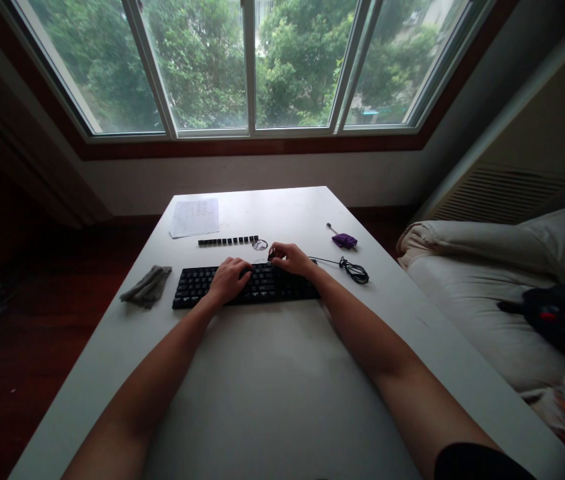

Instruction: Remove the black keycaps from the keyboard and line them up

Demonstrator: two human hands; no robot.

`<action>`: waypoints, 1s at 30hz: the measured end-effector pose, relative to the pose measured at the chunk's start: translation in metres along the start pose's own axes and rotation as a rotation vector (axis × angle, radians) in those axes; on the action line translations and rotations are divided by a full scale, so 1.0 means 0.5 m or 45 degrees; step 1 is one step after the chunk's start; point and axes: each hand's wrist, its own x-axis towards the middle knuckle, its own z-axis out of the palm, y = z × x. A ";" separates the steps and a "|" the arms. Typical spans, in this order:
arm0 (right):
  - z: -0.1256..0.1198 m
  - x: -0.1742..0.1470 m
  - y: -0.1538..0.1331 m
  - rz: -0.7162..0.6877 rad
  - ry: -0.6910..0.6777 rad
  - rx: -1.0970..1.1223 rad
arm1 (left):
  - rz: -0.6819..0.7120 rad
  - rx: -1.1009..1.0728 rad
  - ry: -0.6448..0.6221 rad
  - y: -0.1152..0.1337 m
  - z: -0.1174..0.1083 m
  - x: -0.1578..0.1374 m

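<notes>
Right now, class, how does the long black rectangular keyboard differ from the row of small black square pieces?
The keyboard is one broad body; the row is separate pieces. The left hand touches the keyboard; neither hand touches the row. Both are black, on the white table.

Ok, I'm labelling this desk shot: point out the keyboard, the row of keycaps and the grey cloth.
Keyboard (263,285), head view: keys near its middle.
Row of keycaps (230,241), head view: a cap near the middle.
Grey cloth (147,286), head view: middle of its folds.
</notes>
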 end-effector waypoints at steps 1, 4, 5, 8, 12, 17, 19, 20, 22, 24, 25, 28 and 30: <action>0.002 -0.001 -0.002 -0.010 -0.005 -0.019 | 0.002 -0.001 0.002 0.000 0.000 0.000; 0.011 -0.001 -0.010 -0.059 0.039 -0.108 | 0.012 0.004 0.010 0.000 0.000 -0.001; 0.013 -0.001 -0.013 -0.077 0.055 -0.136 | 0.015 0.006 0.013 0.000 0.000 -0.001; 0.017 -0.002 -0.021 -0.112 0.061 -0.188 | 0.019 0.011 0.012 0.000 0.000 -0.001; 0.015 -0.002 -0.030 -0.154 0.062 -0.217 | 0.011 0.017 0.001 -0.001 -0.001 0.000; 0.013 -0.001 -0.036 -0.155 0.110 -0.234 | 0.012 0.016 0.003 -0.001 0.000 0.000; 0.012 -0.001 -0.034 -0.116 0.152 -0.224 | 0.018 0.011 0.006 -0.001 0.000 0.000; 0.013 -0.001 -0.033 -0.087 0.168 -0.213 | 0.018 0.010 0.005 -0.001 0.000 0.000; 0.013 -0.001 -0.029 -0.021 0.185 -0.179 | 0.011 0.009 -0.001 -0.001 -0.001 0.000; 0.012 0.000 -0.023 0.049 0.189 -0.124 | -0.002 0.010 -0.008 0.000 -0.002 0.000; 0.012 0.000 -0.020 0.084 0.192 -0.085 | -0.008 0.012 -0.011 0.000 -0.002 -0.001; 0.010 0.001 -0.012 0.170 0.218 0.043 | -0.017 0.011 -0.013 0.002 -0.003 -0.001; 0.010 0.000 -0.007 0.202 0.237 0.100 | -0.010 0.003 -0.005 0.003 -0.003 -0.002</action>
